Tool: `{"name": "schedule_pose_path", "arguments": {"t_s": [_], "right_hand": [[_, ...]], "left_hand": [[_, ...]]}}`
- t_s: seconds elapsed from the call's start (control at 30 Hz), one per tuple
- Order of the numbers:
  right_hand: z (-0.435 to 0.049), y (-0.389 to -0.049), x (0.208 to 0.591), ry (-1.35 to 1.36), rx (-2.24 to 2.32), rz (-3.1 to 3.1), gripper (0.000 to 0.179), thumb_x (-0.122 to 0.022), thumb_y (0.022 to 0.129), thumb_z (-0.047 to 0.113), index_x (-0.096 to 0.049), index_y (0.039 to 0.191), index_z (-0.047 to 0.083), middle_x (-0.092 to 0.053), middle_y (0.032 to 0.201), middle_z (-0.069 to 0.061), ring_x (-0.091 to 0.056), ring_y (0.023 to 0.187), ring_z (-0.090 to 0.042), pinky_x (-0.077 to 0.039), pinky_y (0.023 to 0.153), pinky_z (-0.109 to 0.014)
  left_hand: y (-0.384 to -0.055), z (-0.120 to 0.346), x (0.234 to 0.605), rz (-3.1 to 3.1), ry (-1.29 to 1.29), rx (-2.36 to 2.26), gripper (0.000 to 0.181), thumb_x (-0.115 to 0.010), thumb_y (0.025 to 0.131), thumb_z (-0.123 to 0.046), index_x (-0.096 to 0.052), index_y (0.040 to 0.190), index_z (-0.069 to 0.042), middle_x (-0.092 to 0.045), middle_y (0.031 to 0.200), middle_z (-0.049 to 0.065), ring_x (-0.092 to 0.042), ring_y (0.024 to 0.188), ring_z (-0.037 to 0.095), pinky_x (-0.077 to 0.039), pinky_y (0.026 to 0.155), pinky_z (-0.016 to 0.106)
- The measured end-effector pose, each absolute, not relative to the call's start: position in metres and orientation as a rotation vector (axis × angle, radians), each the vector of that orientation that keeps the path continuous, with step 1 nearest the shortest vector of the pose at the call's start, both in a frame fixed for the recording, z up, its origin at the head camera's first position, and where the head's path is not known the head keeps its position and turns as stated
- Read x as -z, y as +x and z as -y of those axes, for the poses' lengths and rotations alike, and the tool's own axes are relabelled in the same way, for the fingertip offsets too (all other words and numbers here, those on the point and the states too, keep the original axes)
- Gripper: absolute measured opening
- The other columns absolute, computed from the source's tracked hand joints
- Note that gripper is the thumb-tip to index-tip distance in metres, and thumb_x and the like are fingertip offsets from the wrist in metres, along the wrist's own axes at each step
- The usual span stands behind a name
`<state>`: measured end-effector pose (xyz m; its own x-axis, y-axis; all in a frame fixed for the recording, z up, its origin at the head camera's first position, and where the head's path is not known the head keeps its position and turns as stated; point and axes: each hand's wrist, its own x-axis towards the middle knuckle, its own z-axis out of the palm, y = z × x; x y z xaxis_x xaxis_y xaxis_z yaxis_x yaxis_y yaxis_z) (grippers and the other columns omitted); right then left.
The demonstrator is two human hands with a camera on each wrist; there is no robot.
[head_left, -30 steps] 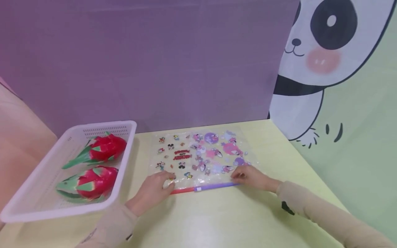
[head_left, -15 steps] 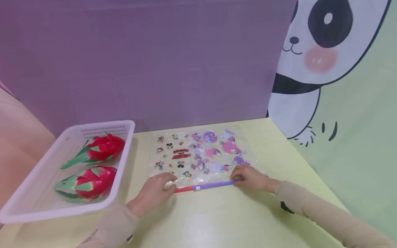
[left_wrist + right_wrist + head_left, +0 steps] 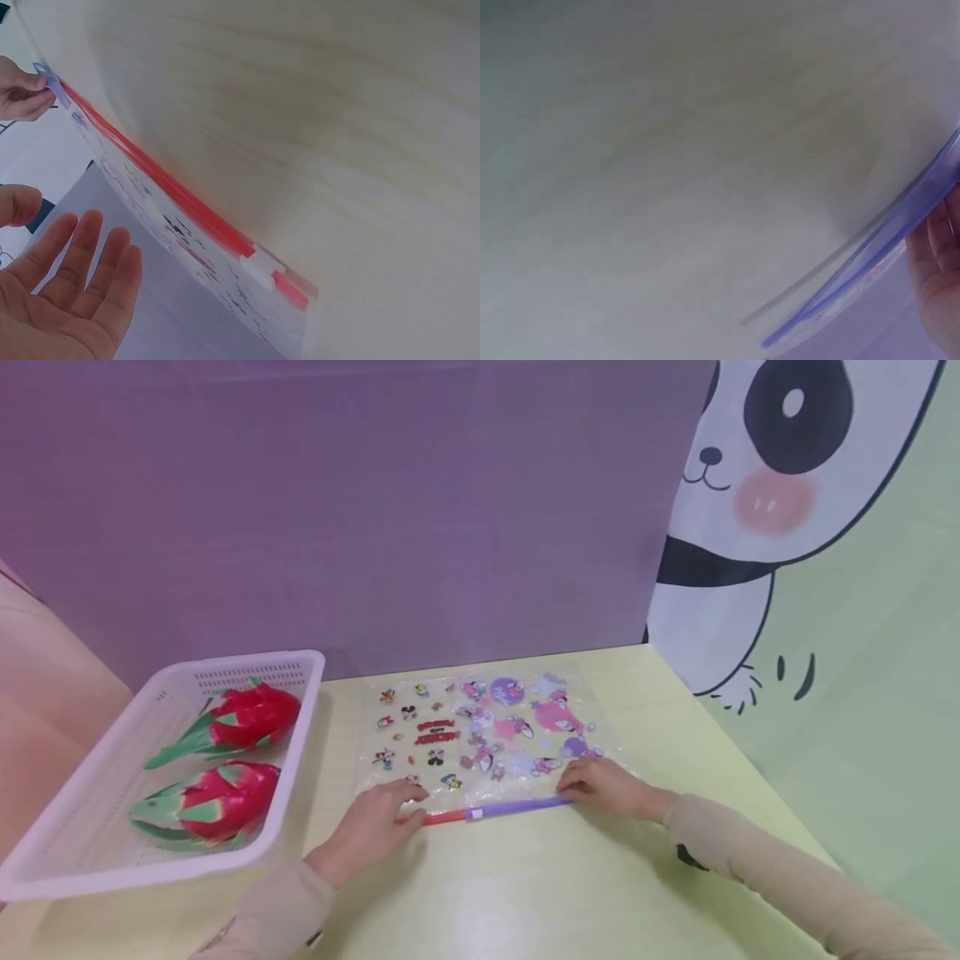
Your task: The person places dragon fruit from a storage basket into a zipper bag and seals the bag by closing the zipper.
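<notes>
Two clear printed zipper bags lie side by side on the table, overlapping at the middle. The left zipper bag [image 3: 431, 731] has cartoon mice and a red zip strip [image 3: 446, 817]; the right zipper bag [image 3: 536, 727] has pink and purple prints and a purple zip strip [image 3: 521, 807]. My left hand [image 3: 378, 818] rests at the red strip's left part, thumb and fingers apart; in the left wrist view its fingers [image 3: 86, 262] are spread beside the bag. My right hand [image 3: 603, 787] pinches the purple strip, its fingertips hiding part of it. A white slider [image 3: 262, 266] sits on the red strip.
A white plastic basket [image 3: 296, 760] stands to the left, holding two red and green dragon fruits, the far one [image 3: 255, 714] and the near one [image 3: 228, 802]. A purple panel [image 3: 375, 527] rises behind the table [image 3: 480, 893]; a panda-printed wall [image 3: 862, 710] stands to the right.
My right hand has closed its fingertips on the purple strip. The left hand stays almost in place, and the head view has shifted slightly.
</notes>
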<state>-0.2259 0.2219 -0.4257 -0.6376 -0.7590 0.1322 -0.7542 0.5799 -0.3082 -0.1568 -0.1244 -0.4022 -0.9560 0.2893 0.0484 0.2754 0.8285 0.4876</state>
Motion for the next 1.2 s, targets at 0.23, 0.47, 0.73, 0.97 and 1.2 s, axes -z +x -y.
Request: {"name": "schedule_pose_path", "arguments": {"t_s": [0.23, 0.47, 0.73, 0.97, 1.2], "right_hand": [[-0.219, -0.231, 0.428, -1.394, 0.455, -2.8, 0.009, -0.067, 0.081, 0.013, -0.071, 0.09, 0.011, -0.067, 0.087, 0.002, -0.062, 0.082, -0.011, -0.052, 0.077, -0.025], [-0.214, -0.235, 0.425, -1.384, 0.504, -2.778, 0.008, -0.068, 0.08, 0.01, -0.07, 0.088, 0.011, -0.067, 0.084, 0.001, -0.062, 0.079, -0.011, -0.052, 0.073, -0.023], [-0.201, -0.236, 0.41, -1.236, 0.767, -2.756, 0.007, -0.067, 0.081, 0.006, -0.071, 0.087, 0.007, -0.066, 0.079, 0.001, -0.059, 0.073, -0.008, -0.051, 0.067, -0.021], [-0.182, -0.232, 0.394, -0.917, 1.044, -2.771, 0.009, -0.067, 0.08, 0.007, -0.071, 0.088, 0.005, -0.07, 0.082, -0.004, -0.062, 0.074, -0.011, -0.052, 0.068, -0.022], [-0.155, -0.222, 0.377, -0.541, 1.225, -2.694, 0.011, -0.068, 0.081, 0.012, -0.071, 0.089, 0.006, -0.069, 0.082, -0.004, -0.059, 0.068, -0.011, -0.052, 0.063, -0.025]], "left_hand": [[-0.157, 0.122, 0.402, -2.92, 0.441, -0.792, 0.027, -0.064, 0.084, -0.023, -0.064, 0.11, -0.014, -0.064, 0.113, 0.003, -0.058, 0.109, 0.022, -0.047, 0.092, 0.042], [-0.158, 0.121, 0.404, -2.905, 0.457, -0.824, 0.028, -0.064, 0.085, -0.024, -0.064, 0.111, -0.014, -0.064, 0.113, 0.003, -0.058, 0.109, 0.022, -0.046, 0.093, 0.042], [-0.159, 0.118, 0.404, -2.835, 0.383, -0.993, 0.025, -0.064, 0.084, -0.017, -0.064, 0.108, -0.012, -0.065, 0.109, 0.004, -0.061, 0.1, 0.021, -0.051, 0.083, 0.037], [-0.172, 0.104, 0.404, -2.477, 0.211, -1.563, 0.027, -0.059, 0.088, -0.015, -0.06, 0.113, -0.006, -0.064, 0.11, 0.009, -0.062, 0.096, 0.023, -0.054, 0.078, 0.03], [-0.182, 0.076, 0.399, -2.277, 0.156, -1.76, 0.037, -0.058, 0.089, -0.02, -0.055, 0.121, -0.003, -0.061, 0.116, 0.012, -0.061, 0.102, 0.026, -0.051, 0.087, 0.038]]}}
